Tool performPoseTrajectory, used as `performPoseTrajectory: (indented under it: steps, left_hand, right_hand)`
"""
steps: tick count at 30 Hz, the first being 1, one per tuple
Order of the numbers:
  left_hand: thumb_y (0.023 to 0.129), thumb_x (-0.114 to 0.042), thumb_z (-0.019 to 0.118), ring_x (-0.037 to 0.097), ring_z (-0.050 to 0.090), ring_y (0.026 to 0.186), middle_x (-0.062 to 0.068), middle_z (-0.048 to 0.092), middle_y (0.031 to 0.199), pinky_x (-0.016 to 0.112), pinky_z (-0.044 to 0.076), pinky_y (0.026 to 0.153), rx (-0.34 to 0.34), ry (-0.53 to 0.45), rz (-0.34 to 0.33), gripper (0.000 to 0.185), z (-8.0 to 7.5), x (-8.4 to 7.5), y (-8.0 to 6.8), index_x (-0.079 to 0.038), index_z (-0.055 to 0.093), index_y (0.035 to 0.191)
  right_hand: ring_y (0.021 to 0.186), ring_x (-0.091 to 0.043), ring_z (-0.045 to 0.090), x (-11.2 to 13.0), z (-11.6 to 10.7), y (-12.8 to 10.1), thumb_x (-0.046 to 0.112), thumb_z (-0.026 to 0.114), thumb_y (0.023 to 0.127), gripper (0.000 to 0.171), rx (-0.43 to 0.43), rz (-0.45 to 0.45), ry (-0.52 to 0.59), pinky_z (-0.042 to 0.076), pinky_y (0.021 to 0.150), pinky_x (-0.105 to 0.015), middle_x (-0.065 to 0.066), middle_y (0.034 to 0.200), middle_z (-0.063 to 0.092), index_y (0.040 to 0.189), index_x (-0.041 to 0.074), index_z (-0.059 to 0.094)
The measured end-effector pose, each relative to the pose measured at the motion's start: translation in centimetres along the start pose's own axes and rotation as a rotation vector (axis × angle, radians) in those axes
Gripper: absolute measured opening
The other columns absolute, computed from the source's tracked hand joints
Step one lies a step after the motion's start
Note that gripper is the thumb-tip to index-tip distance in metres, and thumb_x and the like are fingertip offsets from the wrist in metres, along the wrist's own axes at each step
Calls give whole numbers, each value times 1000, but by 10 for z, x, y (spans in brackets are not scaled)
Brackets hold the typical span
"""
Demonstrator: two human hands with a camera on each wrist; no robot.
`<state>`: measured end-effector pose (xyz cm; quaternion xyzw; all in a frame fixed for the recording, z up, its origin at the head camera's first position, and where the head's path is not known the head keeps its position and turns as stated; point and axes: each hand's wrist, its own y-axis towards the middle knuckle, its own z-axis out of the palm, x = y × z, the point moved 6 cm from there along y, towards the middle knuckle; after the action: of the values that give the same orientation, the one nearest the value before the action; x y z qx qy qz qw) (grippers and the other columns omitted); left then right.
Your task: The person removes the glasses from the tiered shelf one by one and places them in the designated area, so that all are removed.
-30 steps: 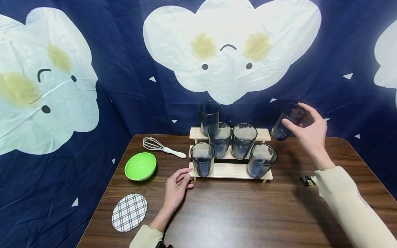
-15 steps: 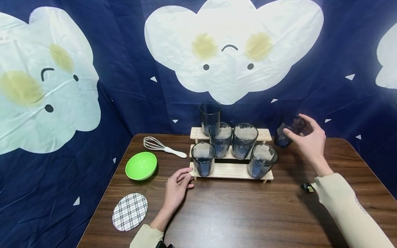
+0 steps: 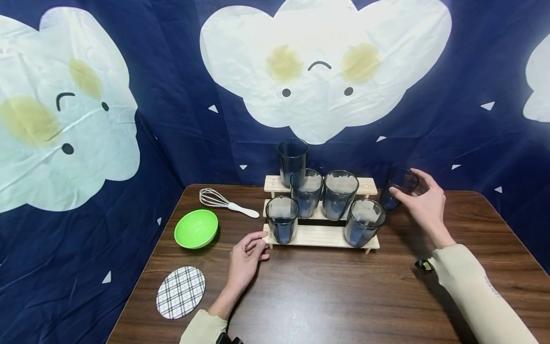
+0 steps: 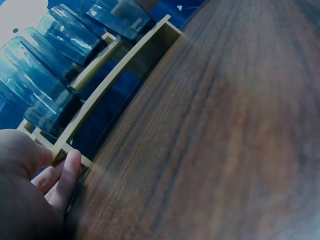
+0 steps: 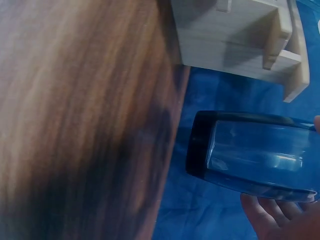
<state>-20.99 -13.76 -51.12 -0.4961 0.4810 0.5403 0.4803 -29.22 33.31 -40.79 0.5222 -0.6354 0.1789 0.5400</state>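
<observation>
Fingers and thumb of the right hand [image 3: 423,200] curl round the rim end of a dark blue glass [image 3: 398,187], which over the past second has come down from head height of the rack's top tumbler to just off the right end of the wooden tiered rack [image 3: 320,235], near the back edge of the table [image 3: 343,296]; the lowering suggests the glass is being brought down beside the rack rather than carried away. The right wrist view shows the glass [image 5: 255,152] tipped on its side in the grip, its thick base clear of the wood, with fingertips [image 5: 262,212] under it, so it does not look set down yet. At the rack's front left corner the left hand [image 3: 246,260] has not moved: it rests on the table, fingers loosely bent and close together, their tips [image 4: 67,175] touching the lowest slat, gripping nothing. Five more blue glasses [image 3: 281,220] stand upright on the rack's steps. Left of the rack lie a whisk [image 3: 225,204], a green bowl [image 3: 195,229] and, nearer the person, a plaid coaster [image 3: 180,292].
</observation>
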Motion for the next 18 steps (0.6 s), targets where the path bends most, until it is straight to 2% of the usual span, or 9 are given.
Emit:
performPoseTrajectory:
  steps: [7,18]
  left_hand:
    - [100,0,62,26,73,94,25,73,103,36,68,74,-2,1,2,21,0,0,0,1,69,120]
    - [100,-1,62,26,73,94,25,73,102,36,68,74,-4,4,13,21,0,2,1,0,70,120]
  right_hand:
    - [92,3,61,-7,3,-3,24,92,76,75,12,25,-45,50,76,-1,-10,126,67,143,21,59]
    - [91,6,62,-13,8,-3,26,92,76,77,36,29,-50,50,77,0,-12,129,67,144,18,57]
